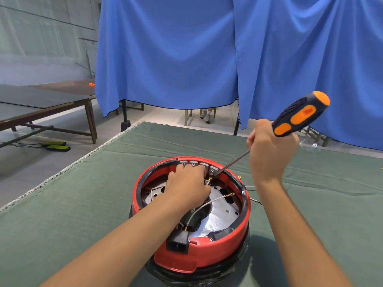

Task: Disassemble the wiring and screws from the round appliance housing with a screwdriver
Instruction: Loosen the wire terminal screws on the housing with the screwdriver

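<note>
At the far left stands a dark table [41, 104], cut off by the frame edge, with a small orange thing [91, 84] on it, too blurred to name. Behind the worktop [72, 204], which carries a green cloth, hangs a blue curtain [176, 54]; it hides all behind it but the feet [205, 116] of a person.

The left hand [186, 187] reaches from the near left into the red round housing [207, 247], which sits in the near middle of the worktop. The hand lies palm down, its fingers bent over the far inner rim by a row of grey terminals [199, 163]. The fingertips are hidden under the hand, so I cannot tell if they pinch anything. The forearm covers the left part of the inside. A grey wire [209, 204] with a ring end lies loose over the metal plate [219, 216], and a black socket [178, 243] sits at the near rim.

The right hand [271, 150] is raised at the right of the housing, wrist bent, fingers closed tight around the screwdriver [300, 114]. The orange and black handle points up to the far right. The shaft slants down to the left, and its tip is at the rightmost terminal; the exact contact is too small to see.
</note>
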{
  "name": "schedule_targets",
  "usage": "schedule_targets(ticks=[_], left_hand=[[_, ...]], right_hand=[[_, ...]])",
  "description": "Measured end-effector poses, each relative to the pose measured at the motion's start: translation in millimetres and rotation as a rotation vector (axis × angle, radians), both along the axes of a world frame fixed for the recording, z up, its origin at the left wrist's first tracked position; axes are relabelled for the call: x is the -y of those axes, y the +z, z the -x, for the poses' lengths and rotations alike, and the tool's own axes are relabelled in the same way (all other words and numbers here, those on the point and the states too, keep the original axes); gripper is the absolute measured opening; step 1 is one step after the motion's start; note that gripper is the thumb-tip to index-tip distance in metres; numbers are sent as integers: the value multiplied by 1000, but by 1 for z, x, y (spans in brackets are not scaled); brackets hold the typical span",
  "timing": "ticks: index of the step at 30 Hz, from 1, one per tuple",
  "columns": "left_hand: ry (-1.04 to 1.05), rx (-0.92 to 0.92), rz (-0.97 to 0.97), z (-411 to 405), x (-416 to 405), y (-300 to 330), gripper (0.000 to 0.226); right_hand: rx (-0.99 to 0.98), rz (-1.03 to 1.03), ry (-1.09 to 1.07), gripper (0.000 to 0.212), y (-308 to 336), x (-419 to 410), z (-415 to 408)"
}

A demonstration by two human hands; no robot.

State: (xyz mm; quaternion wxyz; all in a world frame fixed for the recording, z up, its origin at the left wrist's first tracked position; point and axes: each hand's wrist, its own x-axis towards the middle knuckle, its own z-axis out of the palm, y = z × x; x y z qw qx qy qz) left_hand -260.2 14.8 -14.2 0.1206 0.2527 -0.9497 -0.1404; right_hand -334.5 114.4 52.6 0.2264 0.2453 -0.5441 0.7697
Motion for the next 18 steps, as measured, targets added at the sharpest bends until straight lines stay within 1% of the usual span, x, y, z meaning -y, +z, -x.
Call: schedule_targets(ticks=[4,8,11,15,17,18], left_hand=[[7,-2,6,0,0,0,37],[7,-1,-3,0,-1,0,38],[11,7,-5,-1,-1,1,36],[19,-1,-27,-1,-1,2,34],[9,-3,-34,-1,0,2,36],[2,-3,-38,-1,0,2,37]], right_hand=[[149,70,-9,31,2,2,19],[257,96,-30,23,-2,1,36],[325,131,-31,25,-6,-2,45],[324,142,-20,32,-5,-1,48],[278,149,8,34,-3,-1,44],[244,153,22,32,-2,-1,40]])
